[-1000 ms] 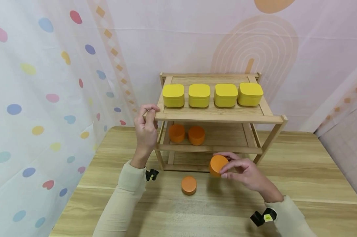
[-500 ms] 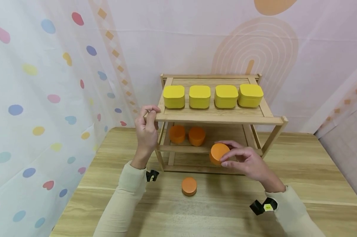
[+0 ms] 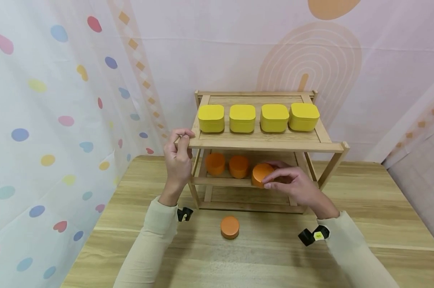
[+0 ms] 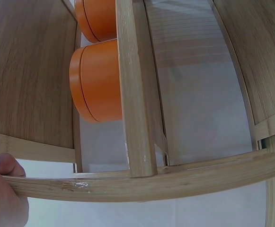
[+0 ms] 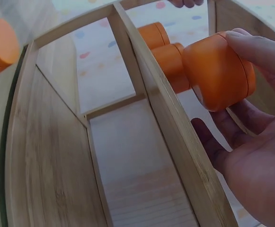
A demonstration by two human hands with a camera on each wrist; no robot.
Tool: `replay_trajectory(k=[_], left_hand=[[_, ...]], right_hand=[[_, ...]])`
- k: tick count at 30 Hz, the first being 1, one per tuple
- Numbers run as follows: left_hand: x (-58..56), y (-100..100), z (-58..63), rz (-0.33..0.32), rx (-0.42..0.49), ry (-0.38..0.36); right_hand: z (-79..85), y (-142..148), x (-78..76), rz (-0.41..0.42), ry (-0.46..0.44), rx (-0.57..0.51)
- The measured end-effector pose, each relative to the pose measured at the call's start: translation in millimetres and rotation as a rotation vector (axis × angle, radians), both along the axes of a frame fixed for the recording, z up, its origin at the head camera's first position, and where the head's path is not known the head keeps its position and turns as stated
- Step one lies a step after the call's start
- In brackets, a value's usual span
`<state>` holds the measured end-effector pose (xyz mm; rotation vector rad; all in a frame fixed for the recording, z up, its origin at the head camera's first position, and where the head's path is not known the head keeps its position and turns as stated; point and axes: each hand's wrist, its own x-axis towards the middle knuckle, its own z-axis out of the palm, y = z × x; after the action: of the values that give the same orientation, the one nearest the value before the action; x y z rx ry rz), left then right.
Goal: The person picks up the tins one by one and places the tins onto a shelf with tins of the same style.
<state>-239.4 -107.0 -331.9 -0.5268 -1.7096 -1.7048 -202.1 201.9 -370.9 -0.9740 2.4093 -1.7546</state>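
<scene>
My right hand (image 3: 299,185) grips a round orange lidded canister (image 3: 261,173) between thumb and fingers, at the front rail of the middle shelf (image 3: 274,158). In the right wrist view this canister (image 5: 213,71) is tilted just above the rail, beside two others. Those two orange canisters (image 3: 215,164) stand on the left part of that shelf. My left hand (image 3: 178,162) holds the front left corner of the wooden rack (image 3: 263,145), fingers curled over its top edge. One more orange canister (image 3: 230,227) sits on the table in front of the rack.
Several yellow rounded-square boxes (image 3: 242,119) stand in a row on the top shelf. The bottom shelf (image 3: 238,195) lies just above the wooden table (image 3: 368,224). Behind the rack hangs a patterned curtain (image 3: 224,48).
My right hand has lifted the canister from in front of the bottom shelf up to the middle shelf, slightly left. My left hand stays on the rack's corner.
</scene>
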Motion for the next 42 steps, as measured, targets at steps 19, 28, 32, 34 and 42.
replay_trajectory(k=[19,28,32,34,42], left_hand=[[0.3,2,-0.4,-0.005,0.010,0.006],[-0.3,1,-0.5,-0.009,0.010,0.011],[-0.8,1,-0.7,-0.005,0.011,0.016],[-1.0,1,-0.6,-0.001,0.010,0.019],[-1.3,1,0.1,-0.008,0.013,0.020]], right_hand=[[-1.6,3,-17.6,-0.128,-0.071,0.088],[-4.8,3,-20.5,-0.164,-0.109,0.090],[-4.9,2,-21.3,-0.162,-0.093,0.100],[-5.0,1,-21.5,-0.161,-0.083,0.108],[-4.2,1,-21.2,-0.160,-0.106,0.101]])
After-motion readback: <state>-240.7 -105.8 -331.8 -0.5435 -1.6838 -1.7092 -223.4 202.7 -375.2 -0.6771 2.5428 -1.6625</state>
